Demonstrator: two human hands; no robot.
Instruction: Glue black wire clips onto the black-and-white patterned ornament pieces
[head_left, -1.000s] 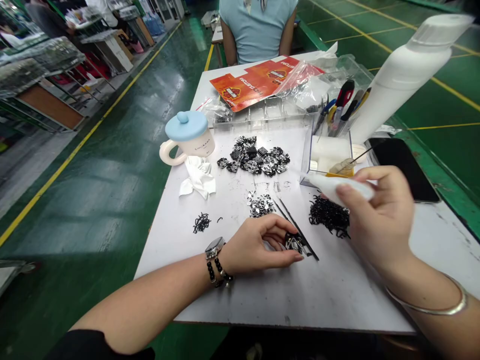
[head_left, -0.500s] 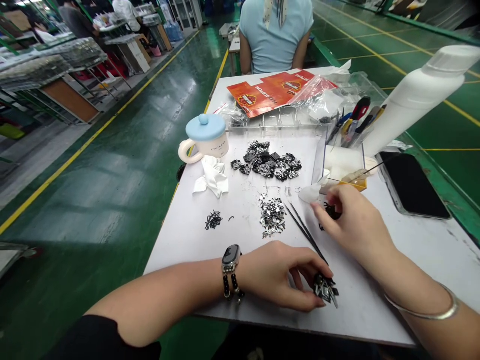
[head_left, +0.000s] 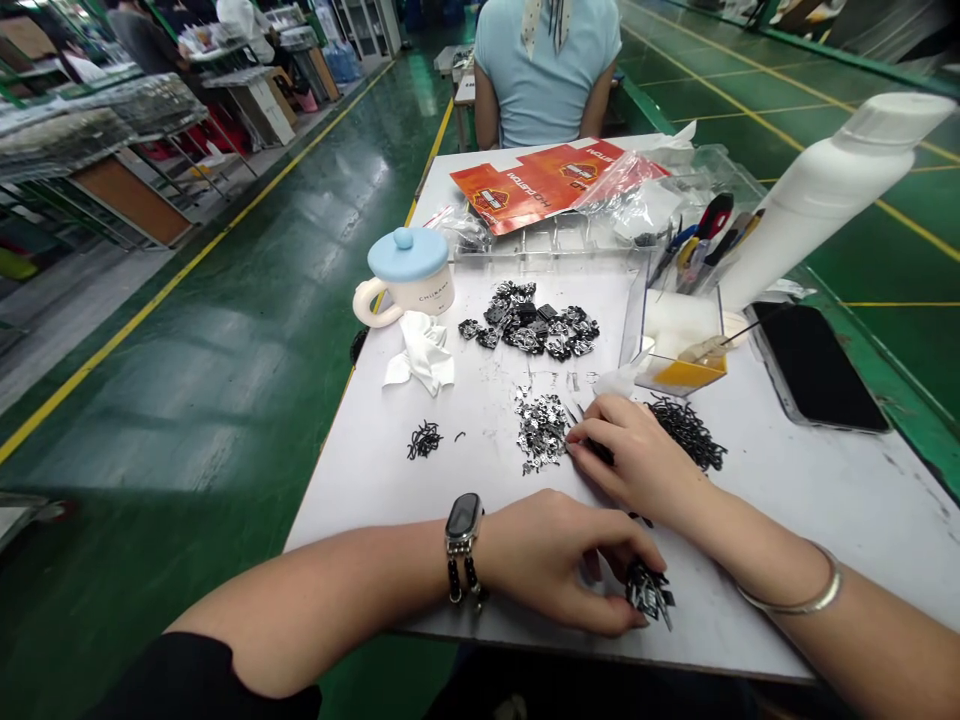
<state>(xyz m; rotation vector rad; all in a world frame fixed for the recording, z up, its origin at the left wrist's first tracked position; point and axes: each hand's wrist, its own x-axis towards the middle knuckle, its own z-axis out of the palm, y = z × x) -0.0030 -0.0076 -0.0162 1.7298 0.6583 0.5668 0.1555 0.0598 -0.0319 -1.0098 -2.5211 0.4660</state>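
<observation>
My left hand (head_left: 559, 560) is closed, with thumb and fingers pinching a small black-and-silver metal part (head_left: 649, 590) near the table's front edge. A thin pointed bit sticks out from that part. My right hand (head_left: 637, 460) reaches across the tweezers (head_left: 573, 411), covering most of them. Its thumb and fingertips come together at the right edge of a pile of small silver metal pieces (head_left: 541, 430); what lies between them is hidden. Just behind the right hand is a heap of short black curved pieces (head_left: 690, 432). A smaller pile of black curved pieces (head_left: 424, 439) lies to the left.
Beyond the piles lies a cluster of black-and-silver parts (head_left: 529, 320). A lidded mug (head_left: 411, 275) and crumpled tissue (head_left: 421, 352) stand left. At right are a clear tool holder (head_left: 679, 345), a white bottle (head_left: 832, 200) and a phone (head_left: 817, 365). A person (head_left: 547, 75) sits ahead.
My right hand has moved left from the black-piece heap to the tweezers and the silver pile, uncovering the heap. My left hand has stayed in place with its part.
</observation>
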